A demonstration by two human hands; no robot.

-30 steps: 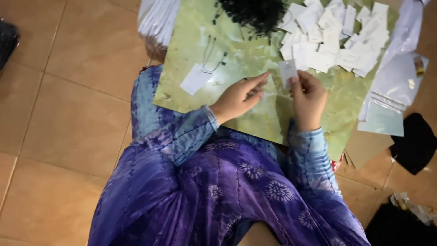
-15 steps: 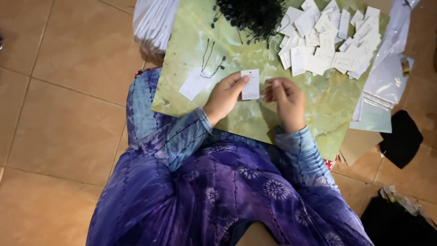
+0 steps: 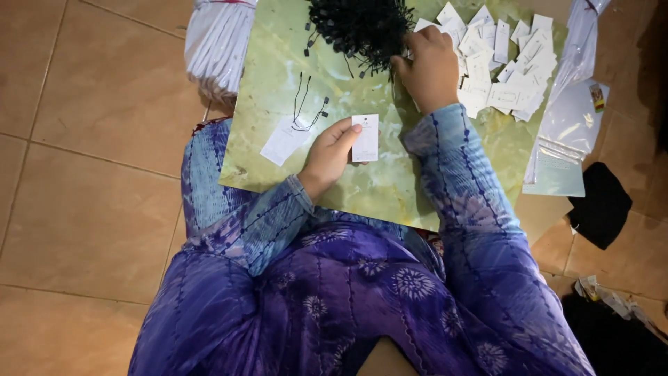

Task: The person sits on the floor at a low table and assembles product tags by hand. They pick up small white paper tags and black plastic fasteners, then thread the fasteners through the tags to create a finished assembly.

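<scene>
The left hand lies low over the person's lap, palm turned inward, thumb on top and pressed toward the curled fingers in a pinch. Its wrist is bent slightly and the forearm, in a blue-and-purple patterned sleeve, runs back and down to the left, elbow tucked close to the body. The right arm is stretched well forward, sleeve reaching to the wrist. The right hand is seen from the back, knuckles up, fingers bent downward and gathered; they seem pinched together, though the fingertips are hidden. The two hands are well apart.
</scene>
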